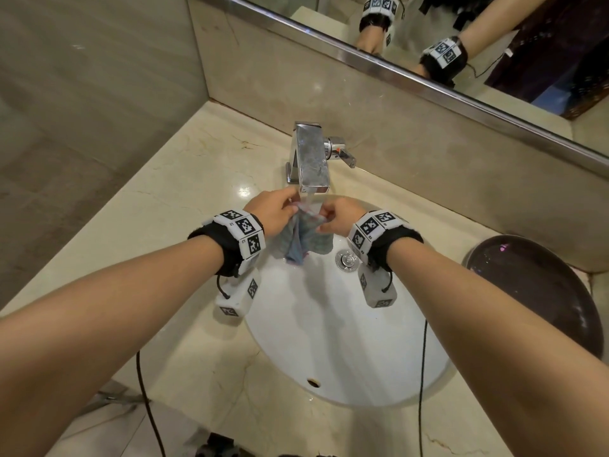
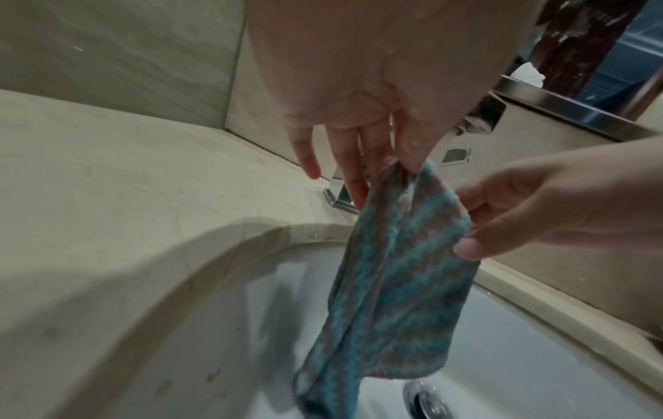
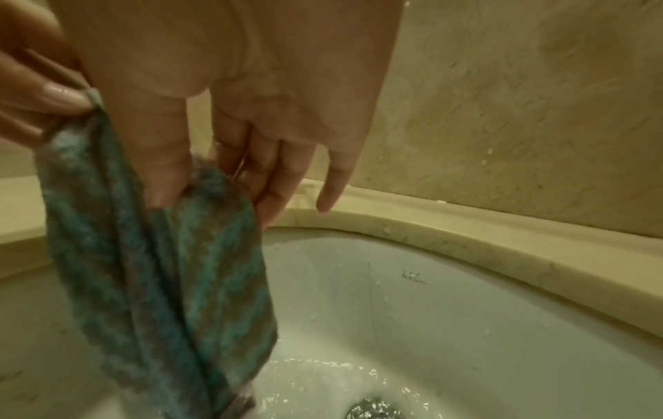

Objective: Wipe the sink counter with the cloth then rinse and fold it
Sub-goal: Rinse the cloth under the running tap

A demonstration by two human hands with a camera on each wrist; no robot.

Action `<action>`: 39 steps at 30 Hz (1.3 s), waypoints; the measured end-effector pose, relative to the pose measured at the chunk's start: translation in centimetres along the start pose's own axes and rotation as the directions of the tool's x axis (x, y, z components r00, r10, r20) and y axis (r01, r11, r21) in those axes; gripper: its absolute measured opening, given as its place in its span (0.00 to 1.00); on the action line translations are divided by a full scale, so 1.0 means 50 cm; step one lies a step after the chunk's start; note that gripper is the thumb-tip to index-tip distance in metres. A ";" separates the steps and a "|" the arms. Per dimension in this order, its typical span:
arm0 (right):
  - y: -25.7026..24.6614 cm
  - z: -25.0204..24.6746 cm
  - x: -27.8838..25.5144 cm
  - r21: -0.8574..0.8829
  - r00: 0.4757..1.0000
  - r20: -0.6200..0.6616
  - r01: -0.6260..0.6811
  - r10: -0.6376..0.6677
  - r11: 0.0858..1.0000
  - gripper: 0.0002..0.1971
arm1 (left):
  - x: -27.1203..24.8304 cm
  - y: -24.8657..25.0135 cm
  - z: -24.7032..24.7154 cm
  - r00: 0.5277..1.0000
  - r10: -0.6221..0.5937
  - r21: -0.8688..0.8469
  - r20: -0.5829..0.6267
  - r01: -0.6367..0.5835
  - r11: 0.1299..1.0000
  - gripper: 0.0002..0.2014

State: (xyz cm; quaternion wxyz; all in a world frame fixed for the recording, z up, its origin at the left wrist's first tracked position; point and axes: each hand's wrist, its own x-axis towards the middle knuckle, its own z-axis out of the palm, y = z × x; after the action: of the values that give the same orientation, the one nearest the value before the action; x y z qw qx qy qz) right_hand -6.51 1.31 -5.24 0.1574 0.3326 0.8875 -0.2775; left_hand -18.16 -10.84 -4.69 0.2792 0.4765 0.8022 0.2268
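Your left hand [image 1: 275, 211] and right hand [image 1: 339, 215] each pinch the cloth [image 1: 308, 239] under the running faucet [image 1: 309, 159], over the sink [image 1: 329, 324].

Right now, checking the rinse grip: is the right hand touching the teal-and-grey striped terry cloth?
Touching. The right wrist view shows the right hand pinching the cloth's top edge between thumb and fingers.

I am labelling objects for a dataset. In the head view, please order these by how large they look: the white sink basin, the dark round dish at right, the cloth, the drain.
1. white sink basin
2. dark round dish; its edge is cut by an arm
3. cloth, bunched between both hands
4. drain
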 end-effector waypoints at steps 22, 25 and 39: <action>0.022 0.019 -0.014 0.502 0.975 -0.185 -0.018 0.127 0.865 0.20 | 0.015 0.007 0.010 0.998 0.019 0.074 0.060 -0.023 0.997 0.14; 0.004 0.021 -0.005 0.528 0.966 -0.241 0.049 0.095 0.848 0.17 | 0.009 0.002 0.010 0.997 0.000 0.027 0.073 -0.002 1.000 0.15; -0.035 0.005 -0.006 0.138 0.999 0.020 -0.042 0.040 0.990 0.11 | 0.020 -0.023 0.010 0.969 -0.209 -0.343 -0.131 0.154 0.927 0.16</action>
State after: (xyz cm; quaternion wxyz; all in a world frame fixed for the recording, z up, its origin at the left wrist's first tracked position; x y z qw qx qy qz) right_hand -7.44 -0.10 -4.62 0.1472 0.3586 0.8577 -0.3378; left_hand -18.95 -10.39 -6.04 0.3073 0.3259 0.8140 0.3698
